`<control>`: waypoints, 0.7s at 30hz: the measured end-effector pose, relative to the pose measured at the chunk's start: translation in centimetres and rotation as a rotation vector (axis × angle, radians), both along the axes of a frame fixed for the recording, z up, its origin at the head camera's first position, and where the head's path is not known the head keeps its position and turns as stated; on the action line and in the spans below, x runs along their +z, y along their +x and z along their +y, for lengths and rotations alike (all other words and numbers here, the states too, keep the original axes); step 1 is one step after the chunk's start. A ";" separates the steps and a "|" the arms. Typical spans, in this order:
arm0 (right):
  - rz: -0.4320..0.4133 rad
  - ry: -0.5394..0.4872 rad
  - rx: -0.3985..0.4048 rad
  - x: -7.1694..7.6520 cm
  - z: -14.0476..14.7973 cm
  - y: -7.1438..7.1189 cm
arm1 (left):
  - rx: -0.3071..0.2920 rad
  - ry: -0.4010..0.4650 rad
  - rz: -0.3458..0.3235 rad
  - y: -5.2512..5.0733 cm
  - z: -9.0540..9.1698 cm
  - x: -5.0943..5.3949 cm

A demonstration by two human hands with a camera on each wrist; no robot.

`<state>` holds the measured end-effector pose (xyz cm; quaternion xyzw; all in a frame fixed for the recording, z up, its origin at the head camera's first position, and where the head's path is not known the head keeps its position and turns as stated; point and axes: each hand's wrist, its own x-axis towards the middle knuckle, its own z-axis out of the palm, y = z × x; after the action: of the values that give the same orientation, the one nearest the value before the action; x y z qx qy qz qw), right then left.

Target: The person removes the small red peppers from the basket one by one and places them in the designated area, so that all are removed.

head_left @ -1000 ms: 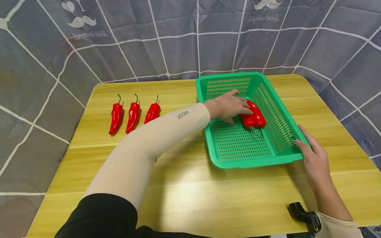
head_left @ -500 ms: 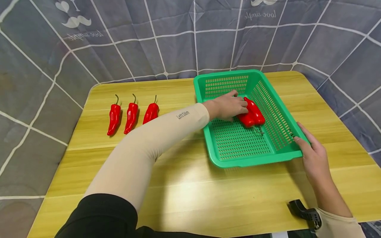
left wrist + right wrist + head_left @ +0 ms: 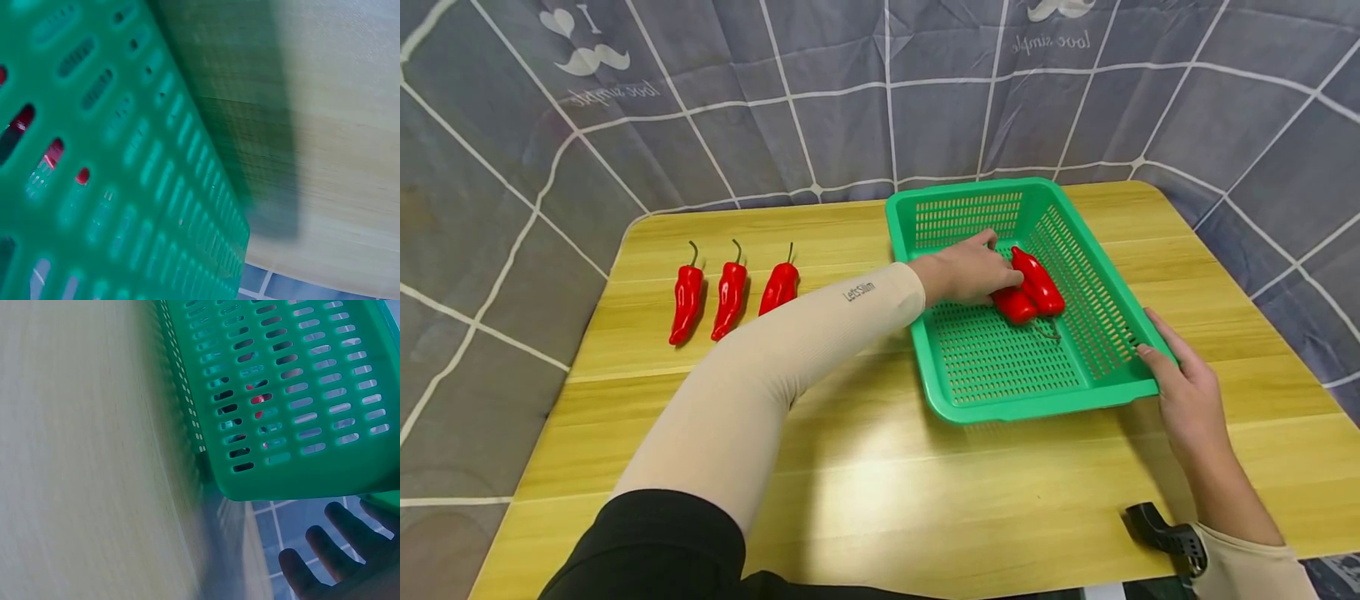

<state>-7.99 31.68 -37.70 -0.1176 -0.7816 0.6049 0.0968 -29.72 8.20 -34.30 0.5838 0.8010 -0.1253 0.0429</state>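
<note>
My left hand [image 3: 973,271] reaches into a green plastic basket [image 3: 1037,412] in the head view. Its fingers bend over the left one of two red peppers lying there, and they hide that pepper's [image 3: 1017,307] upper part. Against it lies the other red pepper [image 3: 1037,282], with thin stems at the near end. At the near right corner my right hand [image 3: 1195,400] grips the basket's rim, thumb over the edge. Several fingers [image 3: 334,553] of this hand spread outside the basket in the right wrist view. The left wrist view shows only the slotted basket wall [image 3: 147,169] and bits of red behind it.
Three more red peppers lie in a row on the wooden table [image 3: 880,500]: the left one [image 3: 687,302], the middle one [image 3: 730,298] and the right one [image 3: 779,285], partly behind my left forearm. A grey curtain [image 3: 842,137] with white lines stands behind the table.
My left hand's fingers have drawn in from the right-hand pepper and bent around the left-hand one. The right-hand pepper now shows more fully. My right hand keeps its hold on the rim.
</note>
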 end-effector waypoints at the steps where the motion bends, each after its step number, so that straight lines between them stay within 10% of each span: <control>1: -0.005 0.012 0.001 0.0 -0.1 0.0 | -0.002 -0.002 0.008 0.0 -0.1 0.0; 11: -0.084 0.172 0.019 0.3 -0.4 0.0 | 0.019 0.100 0.020 1.0 -1.8 1.3; 21: -0.075 0.156 0.000 0.4 0.0 0.4 | 0.038 0.313 0.062 2.1 -5.3 5.4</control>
<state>-7.63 31.69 -37.33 -0.1322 -0.8295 0.5373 0.0763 -27.61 2.90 -28.87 0.5638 0.8227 -0.0159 -0.0712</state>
